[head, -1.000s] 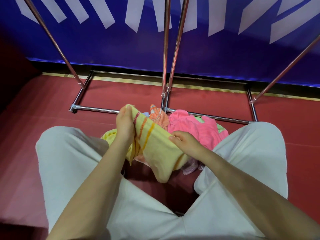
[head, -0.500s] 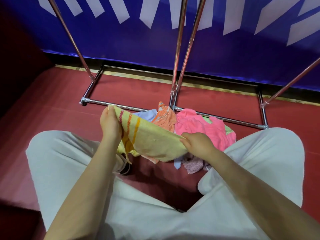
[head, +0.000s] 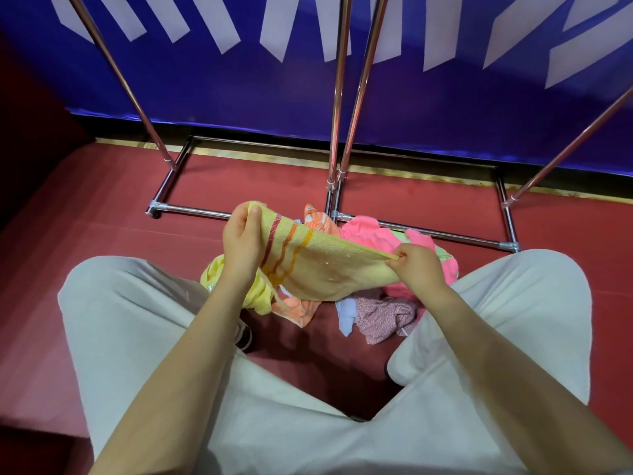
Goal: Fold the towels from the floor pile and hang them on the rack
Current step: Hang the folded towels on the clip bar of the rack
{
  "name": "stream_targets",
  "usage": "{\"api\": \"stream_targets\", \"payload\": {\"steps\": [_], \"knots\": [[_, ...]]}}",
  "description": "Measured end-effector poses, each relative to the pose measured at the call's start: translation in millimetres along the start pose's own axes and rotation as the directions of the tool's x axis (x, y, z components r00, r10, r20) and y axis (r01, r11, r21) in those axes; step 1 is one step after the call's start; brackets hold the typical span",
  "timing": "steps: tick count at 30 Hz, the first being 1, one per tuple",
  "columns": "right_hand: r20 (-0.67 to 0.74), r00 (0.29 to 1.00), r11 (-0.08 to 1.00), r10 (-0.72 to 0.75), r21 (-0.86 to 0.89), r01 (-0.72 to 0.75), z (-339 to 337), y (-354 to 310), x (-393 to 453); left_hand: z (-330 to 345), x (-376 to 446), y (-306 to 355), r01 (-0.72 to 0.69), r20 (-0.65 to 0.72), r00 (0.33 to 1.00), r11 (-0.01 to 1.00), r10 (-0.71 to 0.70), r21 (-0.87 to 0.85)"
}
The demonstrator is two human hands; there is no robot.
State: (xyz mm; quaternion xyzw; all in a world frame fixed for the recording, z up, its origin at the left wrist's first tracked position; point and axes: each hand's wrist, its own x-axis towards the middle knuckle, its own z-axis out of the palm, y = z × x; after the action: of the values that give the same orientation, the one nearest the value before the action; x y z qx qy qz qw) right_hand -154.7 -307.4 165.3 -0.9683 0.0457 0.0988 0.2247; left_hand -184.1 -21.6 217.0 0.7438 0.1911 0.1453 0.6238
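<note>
A yellow towel (head: 325,265) with red and orange stripes is stretched between my hands above the floor pile. My left hand (head: 241,240) grips its striped end, thumb on top. My right hand (head: 416,265) pinches the opposite corner. Under it lies the pile: a pink towel (head: 373,234), an orange cloth (head: 317,219), a speckled mauve cloth (head: 383,318) and a pale blue one (head: 344,315). The chrome rack (head: 337,132) stands just behind the pile, its poles rising out of view.
My knees in white trousers (head: 130,303) frame the pile on both sides. A dark shoe (head: 244,337) shows by my left knee. A blue banner wall (head: 274,97) closes the space behind the rack. Red floor (head: 85,217) spreads left and right.
My hands have moved apart and pulled the yellow towel from a hanging fold into a taut spread. My right hand shifted right to the corner.
</note>
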Motion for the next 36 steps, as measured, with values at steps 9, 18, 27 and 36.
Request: {"api": "stream_targets", "payload": {"steps": [9,18,27,36], "knots": [[-0.041,0.998,0.970,0.040,0.241,-0.029,-6.1,9.2,5.2,-14.4,9.8,-10.4,0.063,-0.153,0.986,0.998,-0.066,-0.020],[-0.068,0.987,0.525,0.144,0.851,-0.018,-27.8,-11.8,-4.5,-21.5,10.1,-26.0,0.118,-0.233,0.966,0.993,-0.108,0.026],[-0.372,0.916,0.720,0.148,0.675,0.157,-36.8,-9.3,-6.8,-15.2,-5.2,-19.9,-0.142,-0.127,0.972,0.929,0.196,0.343],[-0.352,0.916,0.665,0.190,0.733,0.144,-39.1,-16.1,-12.5,-13.0,1.8,-22.7,0.048,-0.130,0.991,0.995,-0.036,0.086]]}}
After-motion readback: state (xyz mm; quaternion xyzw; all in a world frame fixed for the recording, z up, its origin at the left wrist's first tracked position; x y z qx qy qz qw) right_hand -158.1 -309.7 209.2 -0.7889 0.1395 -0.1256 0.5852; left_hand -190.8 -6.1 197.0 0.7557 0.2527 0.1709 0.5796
